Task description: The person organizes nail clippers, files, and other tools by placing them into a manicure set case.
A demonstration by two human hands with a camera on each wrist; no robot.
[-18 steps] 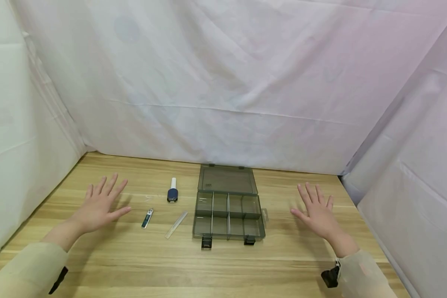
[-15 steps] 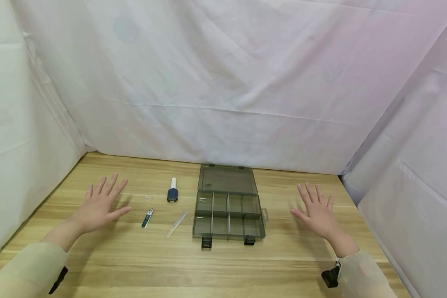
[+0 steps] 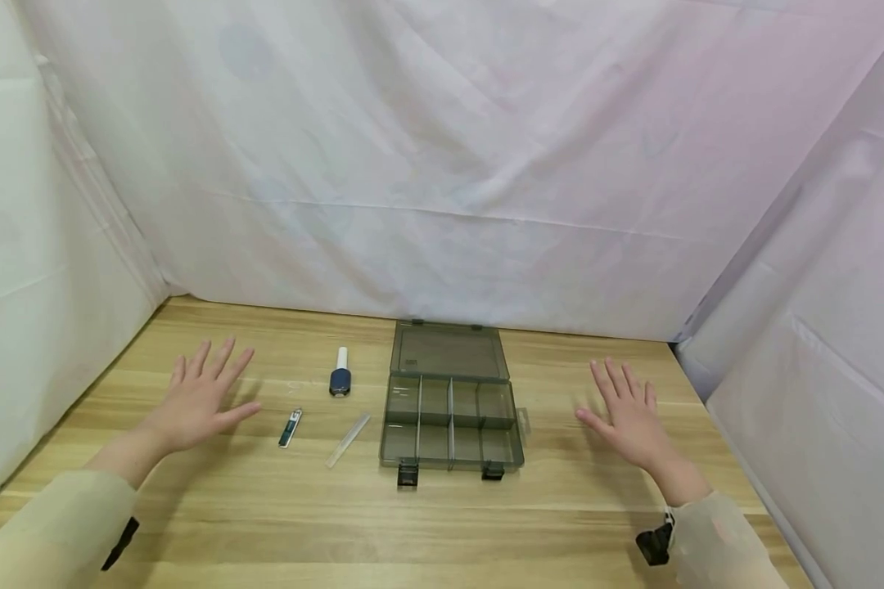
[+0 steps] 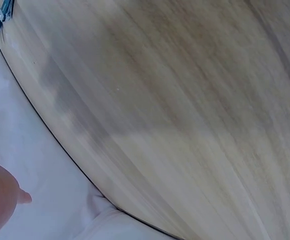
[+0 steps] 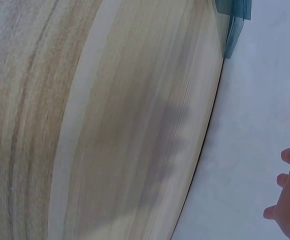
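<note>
My left hand (image 3: 199, 397) hovers flat over the wooden table (image 3: 265, 507) at the left, fingers spread and holding nothing. My right hand (image 3: 629, 413) hovers the same way at the right, also empty. Between them lies a grey translucent compartment box (image 3: 452, 425) with its lid (image 3: 447, 350) folded back open. Left of the box lie a small blue bottle with a white cap (image 3: 340, 374), a small dark flat tool (image 3: 290, 428) and a clear thin strip (image 3: 349, 439). The left hand is nearest the dark tool; the right hand is beside the box's right end.
White cloth walls (image 3: 442, 164) enclose the table at the back and both sides. Bare wood (image 4: 185, 100) fills the left wrist view, and the box's corner (image 5: 232, 20) shows at the top of the right wrist view.
The head view has shifted slightly, so everything sits a little higher in the frame. Both hands stay flat and spread in about the same places.
</note>
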